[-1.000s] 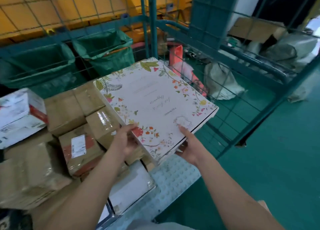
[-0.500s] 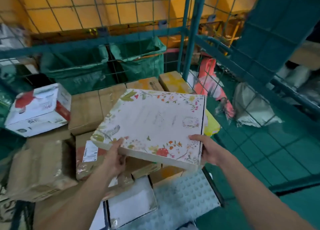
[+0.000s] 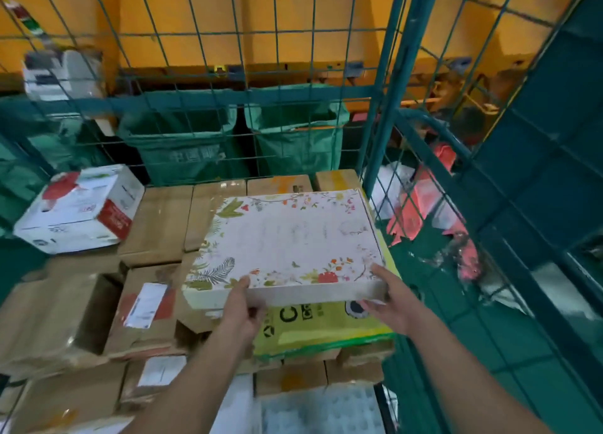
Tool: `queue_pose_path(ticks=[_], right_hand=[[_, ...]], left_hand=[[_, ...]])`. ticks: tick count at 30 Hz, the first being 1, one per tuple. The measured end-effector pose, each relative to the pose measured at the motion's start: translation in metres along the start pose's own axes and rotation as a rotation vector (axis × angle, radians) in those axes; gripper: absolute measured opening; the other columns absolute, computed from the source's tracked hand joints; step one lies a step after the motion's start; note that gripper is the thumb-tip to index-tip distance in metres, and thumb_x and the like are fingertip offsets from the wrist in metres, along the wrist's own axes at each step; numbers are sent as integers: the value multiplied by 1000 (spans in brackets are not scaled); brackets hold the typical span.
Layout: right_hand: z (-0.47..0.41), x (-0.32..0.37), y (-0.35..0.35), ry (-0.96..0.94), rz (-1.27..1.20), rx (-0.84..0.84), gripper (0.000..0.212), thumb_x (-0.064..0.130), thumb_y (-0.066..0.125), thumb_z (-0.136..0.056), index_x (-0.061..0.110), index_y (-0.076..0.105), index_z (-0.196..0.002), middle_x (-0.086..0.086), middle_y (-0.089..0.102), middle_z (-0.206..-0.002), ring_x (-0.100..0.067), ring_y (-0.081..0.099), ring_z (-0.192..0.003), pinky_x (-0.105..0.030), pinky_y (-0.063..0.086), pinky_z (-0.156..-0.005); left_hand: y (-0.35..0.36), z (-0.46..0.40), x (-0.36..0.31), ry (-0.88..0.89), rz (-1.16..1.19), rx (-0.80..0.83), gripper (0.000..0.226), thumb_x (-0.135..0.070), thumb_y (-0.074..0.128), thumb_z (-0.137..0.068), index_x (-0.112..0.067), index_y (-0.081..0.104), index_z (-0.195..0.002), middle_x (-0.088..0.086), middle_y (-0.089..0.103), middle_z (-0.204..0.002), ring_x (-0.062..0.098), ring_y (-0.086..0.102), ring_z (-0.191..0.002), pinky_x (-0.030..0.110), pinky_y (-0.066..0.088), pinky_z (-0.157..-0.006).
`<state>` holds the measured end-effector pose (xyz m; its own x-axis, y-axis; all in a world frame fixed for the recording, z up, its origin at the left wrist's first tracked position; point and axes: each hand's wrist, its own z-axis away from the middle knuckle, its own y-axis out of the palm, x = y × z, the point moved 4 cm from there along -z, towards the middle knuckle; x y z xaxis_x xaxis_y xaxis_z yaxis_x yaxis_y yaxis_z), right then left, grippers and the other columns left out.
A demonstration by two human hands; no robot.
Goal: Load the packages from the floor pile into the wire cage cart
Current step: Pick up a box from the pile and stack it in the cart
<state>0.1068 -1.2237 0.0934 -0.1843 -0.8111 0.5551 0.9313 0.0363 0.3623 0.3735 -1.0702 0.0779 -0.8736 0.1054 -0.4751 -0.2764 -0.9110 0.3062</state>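
- Both hands grip the floral box (image 3: 287, 241) by its near edge, at centre frame; it lies roughly flat, inside the cage (image 3: 380, 84), over the stacked packages.
- Left hand (image 3: 243, 306), lower centre: thumb on the printed lid, fingers curled under the near side wall, forearm rising from the bottom left.
- Right hand (image 3: 391, 299), right of centre: thumb on the lid at the near right corner, fingers out of sight beneath, forearm running in from the bottom right.
- Handling, as a judgement: the box looks stiff, flat and light, a wide thin carton whose lid could bow if pinched mid-span; holds at the corners and side walls suit it better. The printed surface may be slick.
- Under its near right part sits a yellow parcel (image 3: 326, 324); brown cartons (image 3: 156, 224) lie to its left and a white carton (image 3: 78, 208) at far left.
- Whether the box already rests on the stack or hangs just above it cannot be told.
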Motion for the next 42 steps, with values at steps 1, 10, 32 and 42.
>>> queue_pose_path(ticks=[1,10,32,42], right_hand=[[-10,13,3,-37,-35,-9,40,30,73,-94,16,60,-129,-16,38,-150,-36,53,-124,-39,64,-65],[-86,56,19,-160,36,-108,79,31,63,-102,20,15,-164,-15,35,-159,-29,57,-124,-32,57,-85],[-196,95,52,-225,1023,-100,84,30,55,-100,42,-1,-162,-10,39,-152,-20,59,-74,-32,52,-64],[-157,28,89,-176,927,-31,84,21,57,-103,39,1,-162,-7,64,-84,-16,33,-47,-31,32,-50]], left_hand=[[16,-5,3,1,8,7,31,-36,70,-97,-13,57,-112,10,50,-106,19,53,-76,25,52,-38],[94,-52,-2,50,43,-27,36,-33,71,-97,-13,58,-124,10,48,-114,20,55,-93,26,58,-55],[167,-158,2,87,-620,35,40,-46,53,-104,-10,57,-86,6,58,-72,19,48,-60,34,48,-69],[82,-98,8,126,-634,107,36,-45,59,-102,-27,56,-132,2,73,-118,20,69,-101,33,57,-88]])
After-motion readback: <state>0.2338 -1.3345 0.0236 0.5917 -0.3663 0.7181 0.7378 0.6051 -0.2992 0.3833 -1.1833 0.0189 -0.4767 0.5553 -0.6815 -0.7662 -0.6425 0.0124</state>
